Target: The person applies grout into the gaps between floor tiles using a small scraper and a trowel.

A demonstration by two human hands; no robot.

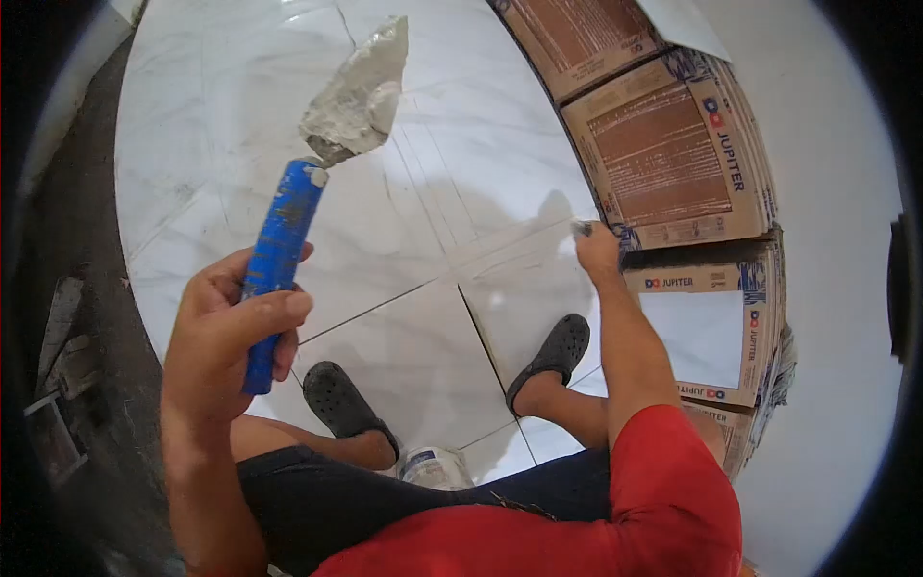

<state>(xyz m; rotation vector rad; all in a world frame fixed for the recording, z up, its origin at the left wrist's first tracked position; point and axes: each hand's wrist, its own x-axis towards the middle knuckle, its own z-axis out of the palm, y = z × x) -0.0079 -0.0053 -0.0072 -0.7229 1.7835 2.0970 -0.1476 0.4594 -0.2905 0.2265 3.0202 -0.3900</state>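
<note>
My left hand (231, 322) is wrapped round the blue handle of a trowel (361, 101), raised above the floor with its pointed blade upward. Whitish paste coats the blade. Farther right, my right hand (598, 248) is closed low over the pale marbled floor tiles (375, 231), near a tile joint. A small greyish thing (582, 228) shows at its fingertips, too small to name. Along one joint in front of that hand runs a whitish smear.
Open cardboard tile boxes (668, 154) marked Jupiter line the right side by the white wall (836, 288). A white bucket (435, 468) stands between my feet, which wear dark clogs (348, 399). At left lies dark rough ground (87, 317) with scraps.
</note>
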